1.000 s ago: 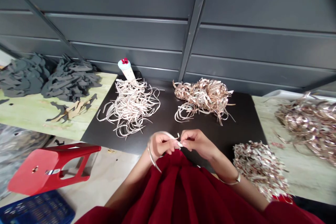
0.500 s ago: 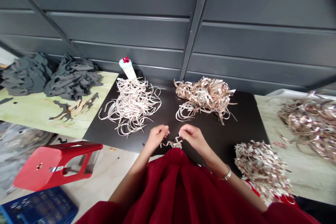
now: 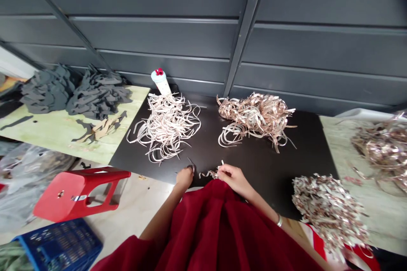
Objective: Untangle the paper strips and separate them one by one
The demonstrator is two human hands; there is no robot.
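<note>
My left hand (image 3: 184,178) rests at the black tabletop's (image 3: 273,178) near edge, its fingertips pinching a thin curled strip (image 3: 190,165). My right hand (image 3: 230,179) lies a little to the right, its fingers against a small tangle of metallic strips (image 3: 208,174), with one strip end standing up. Beyond them lie a pale strip pile (image 3: 167,129) and a coppery strip pile (image 3: 256,118). A capped bottle (image 3: 161,82) stands behind the pale pile. A speckled shredded heap (image 3: 329,211) sits to my right. A dark red garment (image 3: 216,220) covers my lap.
Grey cut-out sheets (image 3: 74,93) lie on a pale green board (image 3: 57,135) at the left. Below it stand a red stool (image 3: 73,194) and a blue crate (image 3: 60,245). A shiny strip heap (image 3: 381,148) lies at the right. A grey panelled wall (image 3: 159,29) runs behind.
My hands have moved apart since they were together on a strip. The left hand has dropped lower and leftward, and the small tangle now lies on the tabletop between them.
</note>
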